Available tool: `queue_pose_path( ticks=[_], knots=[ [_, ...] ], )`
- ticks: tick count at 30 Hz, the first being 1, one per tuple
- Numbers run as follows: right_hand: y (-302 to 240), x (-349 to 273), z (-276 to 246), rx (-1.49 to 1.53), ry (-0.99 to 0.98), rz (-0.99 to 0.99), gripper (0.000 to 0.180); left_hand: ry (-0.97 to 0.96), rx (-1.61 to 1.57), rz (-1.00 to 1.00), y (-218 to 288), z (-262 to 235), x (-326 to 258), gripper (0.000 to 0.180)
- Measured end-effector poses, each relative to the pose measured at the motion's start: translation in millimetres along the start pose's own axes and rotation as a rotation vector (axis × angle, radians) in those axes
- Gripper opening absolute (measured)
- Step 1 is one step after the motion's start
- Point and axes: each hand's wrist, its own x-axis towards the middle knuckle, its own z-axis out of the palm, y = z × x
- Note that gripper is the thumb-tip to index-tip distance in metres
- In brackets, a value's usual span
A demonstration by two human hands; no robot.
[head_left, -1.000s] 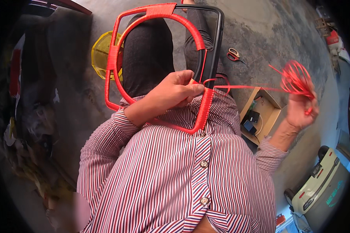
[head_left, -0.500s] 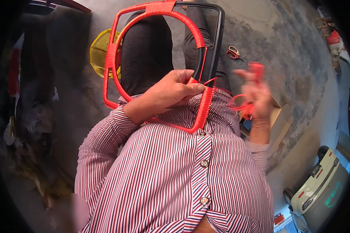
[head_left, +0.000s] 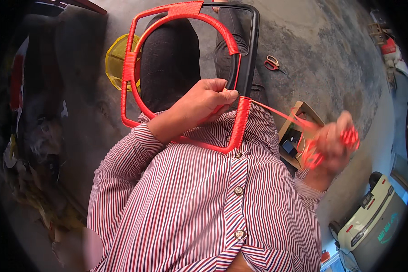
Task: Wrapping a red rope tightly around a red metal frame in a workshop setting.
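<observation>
A black frame [head_left: 253, 45], a round ring inside a squared outline, rests over my lap, mostly wrapped in red cord. Bare black shows along its upper right side. My left hand [head_left: 205, 100] is closed around the inner ring at the lower right, thumb on top, beside the wrapped corner. From that corner a red strand [head_left: 276, 111] runs taut out to the right. At its far end my right hand [head_left: 333, 145], smeared by motion, is closed on a bundle of red cord [head_left: 350, 138], with loose loops hanging below the fingers.
Scissors [head_left: 272, 64] lie on the concrete floor past the frame. Beside my right hip stands an open cardboard box [head_left: 309, 112] with dark items inside. A yellow mesh basket [head_left: 117, 61] is at left. A wheeled grey-green case [head_left: 371, 217] sits at lower right.
My right hand has swung outward and down to the right with the cord bundle, drawing the strand straight. My left hand and the frame have stayed nearly in place.
</observation>
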Motion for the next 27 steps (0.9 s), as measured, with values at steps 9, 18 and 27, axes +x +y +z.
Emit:
queue_pose_path(
  ticks=[9, 18, 27],
  knots=[
    [29.5, -6.3, -3.2, -0.789, 0.232, 0.489, 0.018, 0.180, 0.352, 0.545, -21.9, -9.4, -9.2, 0.013],
    [103.2, 41.5, 25.3, -0.089, 0.229, 0.691, 0.031, 0.244, 0.971, 0.940, -22.8, 8.6, -14.9, 0.024],
    [92.6, 64.7, 28.6, -0.945, 0.235, 0.216, 0.020, 0.325, 0.119, 0.784, -32.9, -17.4, -3.3, 0.006]
  ],
)
